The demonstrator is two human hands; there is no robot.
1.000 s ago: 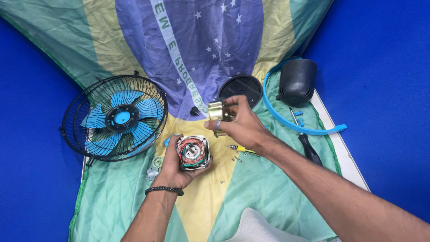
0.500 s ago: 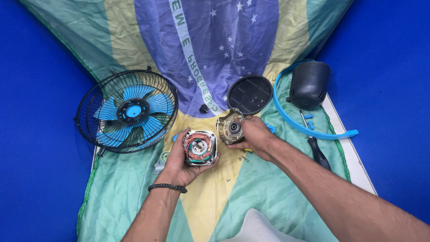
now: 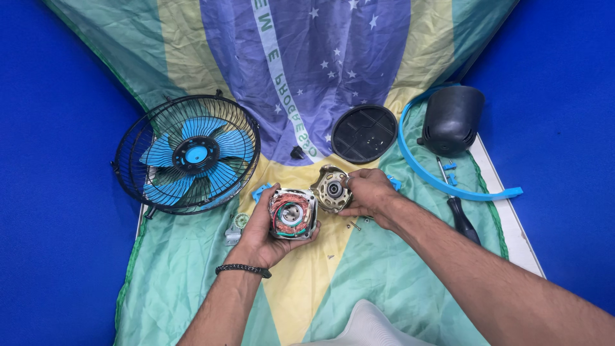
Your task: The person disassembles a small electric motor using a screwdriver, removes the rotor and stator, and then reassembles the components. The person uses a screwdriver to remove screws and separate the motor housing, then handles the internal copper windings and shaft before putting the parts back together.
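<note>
At far left on the cloth (image 3: 192, 282), fan cage with blue blades (image 3: 189, 155), lying flat. Next, left hand (image 3: 266, 225), fingers wrapped round the motor block (image 3: 292, 214), open face with copper windings turned up. Just beside it to the right, touching or nearly so, round metal end cap (image 3: 331, 189), pinched by closed fingers of the right hand (image 3: 368, 192). Further right: black round cover (image 3: 366, 133), dark housing (image 3: 452, 119), screwdriver (image 3: 460, 214).

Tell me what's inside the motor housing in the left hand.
Motor housing in the left hand shows copper windings, coloured wires and a pale centre hub; deeper parts are hidden.
</note>
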